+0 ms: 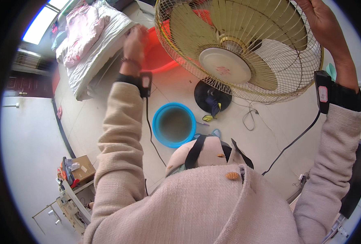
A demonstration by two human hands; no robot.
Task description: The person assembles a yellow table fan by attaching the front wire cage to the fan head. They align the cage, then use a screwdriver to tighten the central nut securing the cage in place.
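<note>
Head view, so looking down at a caged fan head [225, 65], hanging up front above the floor [237, 146] and partly covering a red basin [158, 53]. Holding it at the upper right rim with the right hand [319, 19], apparently wrapping the edge with those fingers, though running into the picture's top and not showing completely. Hovering the left hand [135, 41] near the cage's left edge, beside the red basin, and blurring badly, so honestly not managing to tell wide fingers from narrow ones, or touching from not touching. Judging from that, probably handling and steadying the fan by its rim, mostly right-handed. As for the next move, just guessing: likely calling for a firm right grip, plus careful placing of the left fingers on the rim rather than through the wires. Also seeing a blue basin [155, 125] of murky water nearer the body, and a black disc [201, 96] under a dark, yellow-edged cloth [214, 104], so probably needing some care around both.
</note>
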